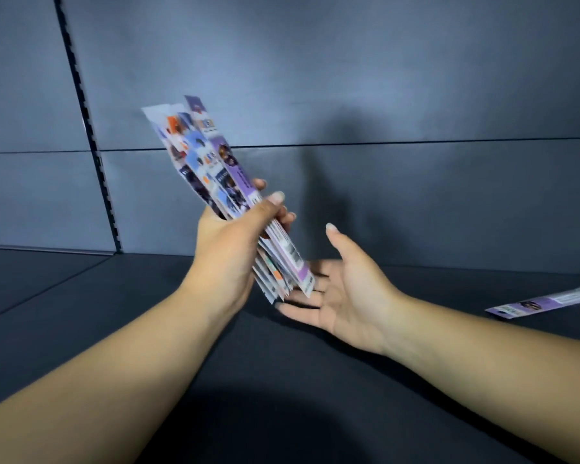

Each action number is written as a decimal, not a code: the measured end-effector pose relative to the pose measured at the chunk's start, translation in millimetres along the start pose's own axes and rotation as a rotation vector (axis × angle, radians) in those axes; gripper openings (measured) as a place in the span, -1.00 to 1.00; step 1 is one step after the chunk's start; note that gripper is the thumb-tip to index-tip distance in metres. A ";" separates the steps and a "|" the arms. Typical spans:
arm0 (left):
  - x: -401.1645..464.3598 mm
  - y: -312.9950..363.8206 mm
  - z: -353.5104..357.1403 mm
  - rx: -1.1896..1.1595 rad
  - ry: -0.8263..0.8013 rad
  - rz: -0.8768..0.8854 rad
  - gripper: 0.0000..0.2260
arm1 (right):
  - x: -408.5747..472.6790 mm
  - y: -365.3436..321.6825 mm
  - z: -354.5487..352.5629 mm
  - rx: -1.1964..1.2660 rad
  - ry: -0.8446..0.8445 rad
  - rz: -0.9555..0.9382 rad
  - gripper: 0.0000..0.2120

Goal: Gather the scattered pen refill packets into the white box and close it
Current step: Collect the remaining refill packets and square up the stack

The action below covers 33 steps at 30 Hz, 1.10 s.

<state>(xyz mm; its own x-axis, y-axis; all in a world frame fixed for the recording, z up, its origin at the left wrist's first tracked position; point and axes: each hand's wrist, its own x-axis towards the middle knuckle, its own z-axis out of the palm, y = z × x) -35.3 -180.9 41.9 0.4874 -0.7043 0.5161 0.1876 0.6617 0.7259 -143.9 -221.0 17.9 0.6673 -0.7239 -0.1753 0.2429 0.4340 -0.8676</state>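
Note:
My left hand (230, 242) grips a bundle of several pen refill packets (211, 169), long narrow sleeves printed in purple, blue and orange. The bundle stands tilted, its top leaning to the upper left and its lower ends near my right palm. My right hand (345, 293) is held open, palm up, fingers straight, just under and beside the bundle's lower ends. One more purple packet (546, 301) lies flat on the dark surface at the far right. The white box is not in view.
A dark grey tabletop (114, 313) stretches below my arms. Behind it rises a grey panelled wall (382, 78) with a black slotted rail (87, 128) running down the left side.

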 end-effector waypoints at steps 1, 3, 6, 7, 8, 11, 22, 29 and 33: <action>-3.5 -3.1 1.6 0.049 -0.018 0.003 -0.84 | -1.6 0.4 3.7 0.021 -0.023 0.014 -0.34; -8.1 -7.6 3.2 0.124 -0.055 0.015 -0.83 | -4.4 1.7 7.6 0.026 -0.039 0.019 -0.31; -7.5 -9.3 3.5 0.126 -0.085 0.019 -0.83 | -4.2 5.4 4.5 0.025 -0.043 0.003 -0.30; -6.1 -8.8 2.8 0.097 -0.079 0.015 -0.84 | -4.0 7.0 3.7 0.019 -0.046 0.002 -0.30; -4.5 -8.4 2.6 0.062 -0.067 0.014 -0.84 | -4.0 8.7 3.5 0.007 -0.058 0.006 -0.30; -0.5 -7.1 1.4 -0.012 -0.033 -0.033 -0.90 | -6.5 13.1 7.5 -0.034 -0.146 0.002 -0.42; 3.3 -13.4 -2.8 -0.192 -0.100 -0.343 -0.80 | -5.0 20.6 8.4 -0.233 -0.070 -0.147 -0.72; -5.2 -11.9 3.4 -0.161 -0.232 -0.405 -0.75 | -28.3 -8.0 -22.8 -0.664 -0.025 -0.250 -0.81; -19.4 -19.5 16.3 -0.115 -0.379 -0.543 -0.76 | -59.6 -56.1 -93.8 -1.257 0.163 -0.322 -0.94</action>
<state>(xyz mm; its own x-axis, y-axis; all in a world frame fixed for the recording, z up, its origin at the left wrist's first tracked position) -62.4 -184.4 25.2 -0.0310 -0.9726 0.2303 0.4213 0.1963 0.8854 -263.3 -252.4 33.3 0.5887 -0.7955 0.1438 -0.5039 -0.5002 -0.7042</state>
